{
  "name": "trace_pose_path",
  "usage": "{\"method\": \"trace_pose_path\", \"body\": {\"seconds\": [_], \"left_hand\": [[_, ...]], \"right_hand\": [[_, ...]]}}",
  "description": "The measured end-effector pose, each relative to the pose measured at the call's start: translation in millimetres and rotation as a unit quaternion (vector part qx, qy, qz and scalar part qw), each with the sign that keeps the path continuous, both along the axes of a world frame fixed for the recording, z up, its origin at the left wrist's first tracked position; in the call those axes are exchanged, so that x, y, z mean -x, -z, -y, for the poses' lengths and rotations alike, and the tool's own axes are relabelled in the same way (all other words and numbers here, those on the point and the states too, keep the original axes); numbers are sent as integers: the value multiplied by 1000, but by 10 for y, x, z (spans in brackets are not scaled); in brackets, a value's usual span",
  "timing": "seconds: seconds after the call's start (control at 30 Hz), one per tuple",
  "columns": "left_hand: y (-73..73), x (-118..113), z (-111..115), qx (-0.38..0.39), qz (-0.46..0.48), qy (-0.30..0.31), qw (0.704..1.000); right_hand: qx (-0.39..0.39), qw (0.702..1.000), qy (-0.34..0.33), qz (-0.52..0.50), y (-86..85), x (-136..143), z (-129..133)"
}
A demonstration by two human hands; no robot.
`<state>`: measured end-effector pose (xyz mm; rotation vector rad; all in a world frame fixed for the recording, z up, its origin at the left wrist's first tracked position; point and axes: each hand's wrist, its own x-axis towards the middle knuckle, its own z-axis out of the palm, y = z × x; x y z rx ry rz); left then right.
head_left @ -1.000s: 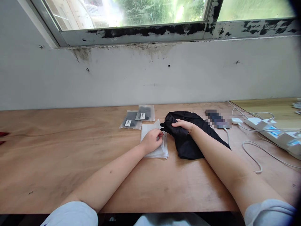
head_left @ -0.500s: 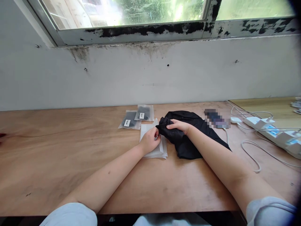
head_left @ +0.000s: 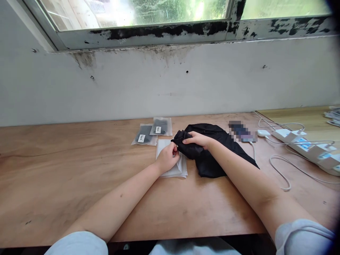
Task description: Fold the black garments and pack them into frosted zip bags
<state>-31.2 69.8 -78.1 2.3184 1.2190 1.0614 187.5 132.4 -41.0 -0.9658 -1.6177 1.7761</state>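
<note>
Black cloth point(head_left: 209, 164) lies bunched on the wooden table, with a folded part of it raised at its left end. My right hand point(head_left: 198, 140) is closed round that folded part, thumb on top. At the cloth's left tip, my left hand point(head_left: 168, 157) has its fingers pinched; what they grip, cloth or bag edge, is too small to tell. Beneath my left hand is a small stack of translucent white bags point(head_left: 174, 172), one with a lifted flap. Behind it lie two frosted packets with dark contents and white labels, a left one point(head_left: 145, 134) and a right one point(head_left: 161, 126).
A pixelated phone-like object point(head_left: 241, 131) with a cable lies behind the cloth. To the right, a white power strip point(head_left: 305, 147) holds several chargers, with loose white cables around it. The wall point(head_left: 119, 88) and window rise behind the table point(head_left: 66, 170).
The whole view has shifted slightly. The raised black cloth has moved a little within my right hand's grasp, and both hands stay nearly in place.
</note>
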Motion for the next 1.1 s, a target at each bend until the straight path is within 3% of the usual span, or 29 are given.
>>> {"method": "trace_pose_path", "body": {"seconds": [0.2, 0.33, 0.5, 0.7, 0.83, 0.97, 1.1], "left_hand": [[-7, -15, 27, -21, 13, -53, 998], [-36, -42, 60, -34, 28, -82, 996], [-179, -95, 122, -58, 79, -113, 989], [-298, -173, 249, -56, 59, -50, 995], [-322, -209, 308, -42, 61, -41, 996], [-345, -230, 331, -26, 30, -56, 998], [-332, -240, 353, -43, -113, -131, 984]], "right_hand": [[-22, 989, -37, 142, 22, -42, -27], [-72, 979, -64, 179, -57, 22, 28], [-159, 959, -114, 204, -168, 125, 134], [-161, 964, 35, 210, -221, 315, 288], [-153, 957, 98, 227, -150, 450, 347], [-160, 931, 170, 281, -41, 482, 306], [-124, 964, 187, 142, 50, 433, 220]]}}
